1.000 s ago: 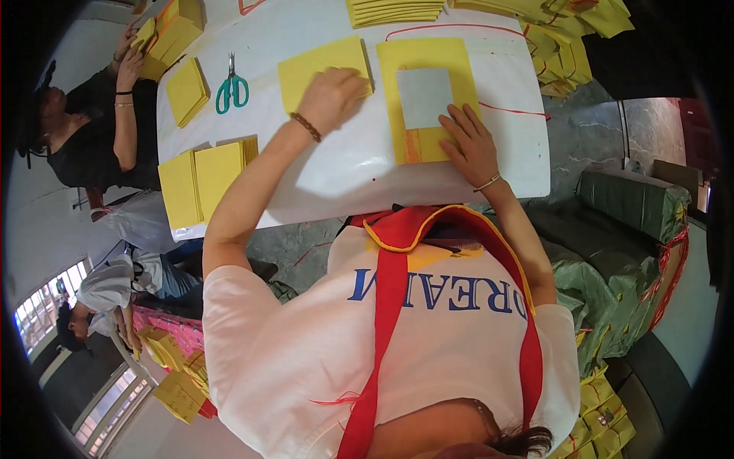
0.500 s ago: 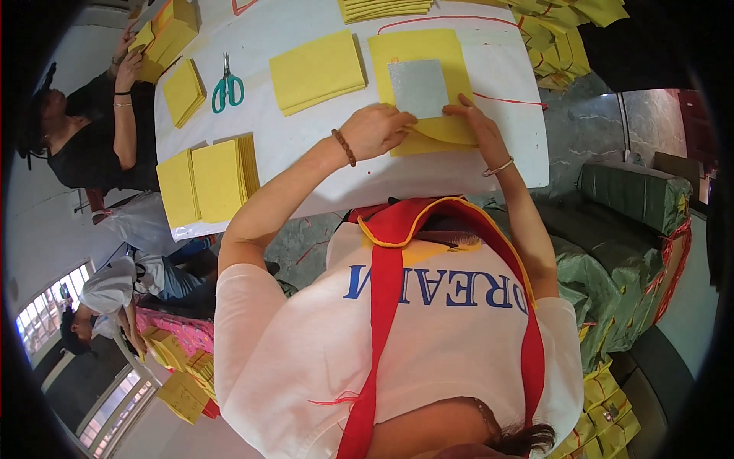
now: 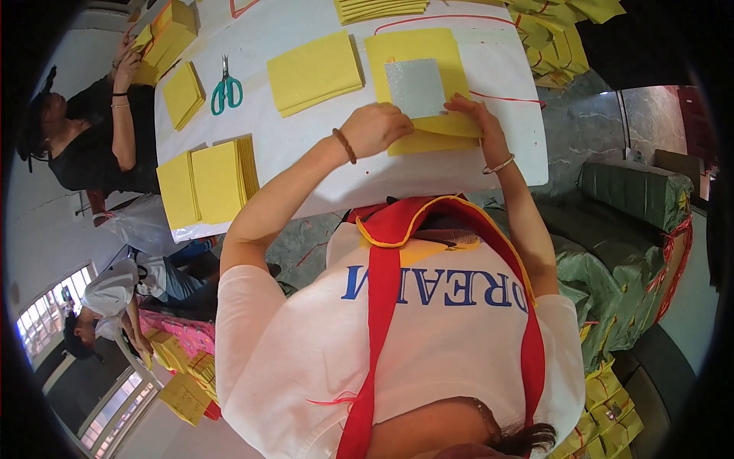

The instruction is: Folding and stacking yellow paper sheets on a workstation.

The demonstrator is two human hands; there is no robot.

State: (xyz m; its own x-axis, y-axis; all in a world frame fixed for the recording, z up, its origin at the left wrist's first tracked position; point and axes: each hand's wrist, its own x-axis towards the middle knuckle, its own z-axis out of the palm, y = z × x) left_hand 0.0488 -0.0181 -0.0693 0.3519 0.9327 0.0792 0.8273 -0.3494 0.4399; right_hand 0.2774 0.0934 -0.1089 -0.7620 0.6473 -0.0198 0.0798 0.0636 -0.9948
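Observation:
A yellow paper sheet with a silver-grey square on its face lies at the right of the white table, over more yellow paper. Its near edge is lifted into a curved flap. With fingers curled, my left hand pinches the flap's left end. At the right end, my right hand holds the paper, its fingertips resting near the square's lower right corner. Left of this sheet sits a stack of yellow paper.
Green-handled scissors lie farther left on the table. Yellow stacks stand at the left edge, beside a person in black. A red string crosses the far right. Green-wrapped bales stand to my right.
The near flap of the yellow sheet is folded slightly farther over, with both hands still on it. The view has shifted a little.

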